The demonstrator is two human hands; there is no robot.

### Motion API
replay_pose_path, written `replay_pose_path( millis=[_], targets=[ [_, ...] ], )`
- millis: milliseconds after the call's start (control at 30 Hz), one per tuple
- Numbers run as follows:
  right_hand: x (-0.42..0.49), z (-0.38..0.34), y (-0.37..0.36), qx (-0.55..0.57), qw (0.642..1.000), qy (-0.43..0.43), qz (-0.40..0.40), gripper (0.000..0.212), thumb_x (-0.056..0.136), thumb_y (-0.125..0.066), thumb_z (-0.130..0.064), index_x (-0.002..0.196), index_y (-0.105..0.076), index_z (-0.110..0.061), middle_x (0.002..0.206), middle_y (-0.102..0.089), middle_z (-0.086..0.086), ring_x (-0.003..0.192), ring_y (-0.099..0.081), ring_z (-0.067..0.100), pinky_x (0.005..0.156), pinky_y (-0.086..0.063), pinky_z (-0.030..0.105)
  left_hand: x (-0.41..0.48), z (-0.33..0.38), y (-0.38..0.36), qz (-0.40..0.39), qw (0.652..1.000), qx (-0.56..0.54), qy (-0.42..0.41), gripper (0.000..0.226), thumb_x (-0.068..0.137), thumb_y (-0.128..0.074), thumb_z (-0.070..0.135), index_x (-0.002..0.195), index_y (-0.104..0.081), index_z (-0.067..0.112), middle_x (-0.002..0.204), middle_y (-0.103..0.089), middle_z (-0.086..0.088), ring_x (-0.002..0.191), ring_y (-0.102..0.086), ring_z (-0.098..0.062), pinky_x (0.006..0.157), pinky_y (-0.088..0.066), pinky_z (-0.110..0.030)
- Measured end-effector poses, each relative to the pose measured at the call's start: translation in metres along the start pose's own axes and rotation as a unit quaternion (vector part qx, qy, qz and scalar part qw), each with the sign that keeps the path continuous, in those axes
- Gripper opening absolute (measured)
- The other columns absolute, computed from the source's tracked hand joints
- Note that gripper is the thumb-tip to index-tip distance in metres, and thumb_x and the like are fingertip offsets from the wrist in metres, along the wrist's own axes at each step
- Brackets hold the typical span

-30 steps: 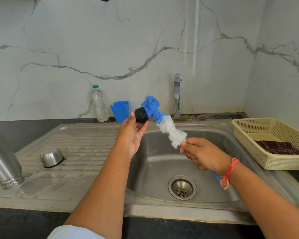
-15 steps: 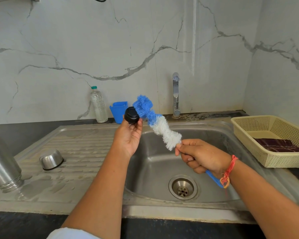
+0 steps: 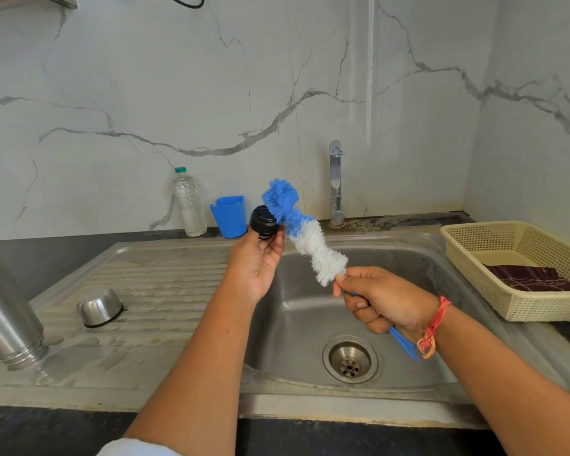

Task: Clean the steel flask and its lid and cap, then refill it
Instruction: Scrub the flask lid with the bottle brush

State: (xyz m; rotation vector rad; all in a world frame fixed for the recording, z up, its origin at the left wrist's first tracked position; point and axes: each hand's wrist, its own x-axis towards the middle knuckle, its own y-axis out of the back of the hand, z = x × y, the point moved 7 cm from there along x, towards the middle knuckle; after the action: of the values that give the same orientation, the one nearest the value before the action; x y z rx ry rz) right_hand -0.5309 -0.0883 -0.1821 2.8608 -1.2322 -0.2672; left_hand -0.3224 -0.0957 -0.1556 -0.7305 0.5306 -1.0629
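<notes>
Pinching the black lid [image 3: 262,222] in thumb and fingertips, the left hand [image 3: 257,261] holds it up over the sink [image 3: 297,311]; the right hand [image 3: 385,297] is curled round the handle of the bottle brush [image 3: 310,238], its blue bristles touching the lid; both sit slightly further right than half a second ago; the steel flask [image 3: 4,301] leans mouth-down on the drainboard [image 3: 165,281], far left; the steel cap [image 3: 99,306] rests inverted nearby.

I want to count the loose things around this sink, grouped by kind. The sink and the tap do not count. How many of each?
Flask parts: 3 (steel flask, steel cap, black lid)
Brushes: 1 (bottle brush)
Plastic containers: 3 (water bottle, blue cup, cream basket)
Cloths: 1 (dark cloth)
Total: 8
</notes>
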Motion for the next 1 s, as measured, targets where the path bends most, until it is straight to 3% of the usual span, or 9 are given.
replay_pose_path(
  millis=[133,333,500,700,867,1000],
  targets=[
    [-0.003,0.005,-0.003,-0.024,0.999,-0.021,-0.012,0.025,0.107,-0.044,-0.026,0.094,-0.06,-0.011,0.061,-0.036,-0.002,0.045,-0.02,0.008,0.037,-0.017,0.014,0.008,0.005,0.015,0.062,0.997,-0.032,-0.036,0.024,0.103,-0.058,0.005,0.125,-0.061,-0.003,0.12,-0.067,-0.023,0.1,-0.068,-0.023,0.065,-0.06,-0.021],
    [0.001,0.0,-0.002,-0.02,1.0,0.005,0.021,0.025,0.107,-0.045,-0.026,0.092,-0.06,-0.013,0.061,-0.037,-0.002,0.045,-0.021,0.008,0.037,-0.017,0.016,0.006,-0.001,0.003,0.021,0.998,0.049,-0.031,0.027,0.102,-0.059,0.003,0.129,-0.061,-0.003,0.12,-0.07,-0.022,0.103,-0.071,-0.022,0.073,-0.06,-0.023],
    [-0.002,0.005,-0.003,-0.068,0.998,-0.018,0.006,0.027,0.107,-0.044,-0.027,0.092,-0.061,-0.012,0.06,-0.037,-0.003,0.044,-0.022,0.008,0.037,-0.018,0.016,0.015,0.012,0.024,0.077,0.995,-0.001,-0.071,0.021,0.103,-0.06,0.006,0.123,-0.062,-0.001,0.123,-0.07,-0.022,0.111,-0.071,-0.024,0.075,-0.062,-0.025],
    [0.002,-0.001,0.005,-0.04,0.998,0.004,0.055,0.027,0.107,-0.045,-0.026,0.089,-0.06,-0.013,0.058,-0.037,-0.003,0.042,-0.022,0.008,0.038,-0.018,0.016,0.009,-0.002,0.0,-0.034,0.978,0.192,-0.073,0.019,0.108,-0.053,0.011,0.121,-0.066,0.005,0.119,-0.073,-0.016,0.107,-0.074,-0.02,0.087,-0.06,-0.027],
    [-0.003,0.003,0.002,-0.075,0.997,-0.013,0.019,0.029,0.107,-0.045,-0.028,0.089,-0.062,-0.014,0.06,-0.036,-0.003,0.044,-0.022,0.008,0.038,-0.019,0.017,0.015,0.011,0.014,0.03,0.978,0.168,-0.123,0.022,0.11,-0.049,0.014,0.122,-0.064,0.004,0.126,-0.07,-0.016,0.114,-0.071,-0.021,0.095,-0.06,-0.03],
    [0.0,0.0,0.002,-0.071,0.997,-0.004,0.028,0.028,0.107,-0.045,-0.027,0.09,-0.061,-0.013,0.06,-0.036,-0.002,0.044,-0.022,0.008,0.037,-0.019,0.017,0.011,0.002,0.006,-0.021,0.97,0.215,-0.108,0.023,0.11,-0.049,0.01,0.124,-0.064,0.0,0.126,-0.071,-0.016,0.113,-0.072,-0.021,0.093,-0.06,-0.03]
  ],
)
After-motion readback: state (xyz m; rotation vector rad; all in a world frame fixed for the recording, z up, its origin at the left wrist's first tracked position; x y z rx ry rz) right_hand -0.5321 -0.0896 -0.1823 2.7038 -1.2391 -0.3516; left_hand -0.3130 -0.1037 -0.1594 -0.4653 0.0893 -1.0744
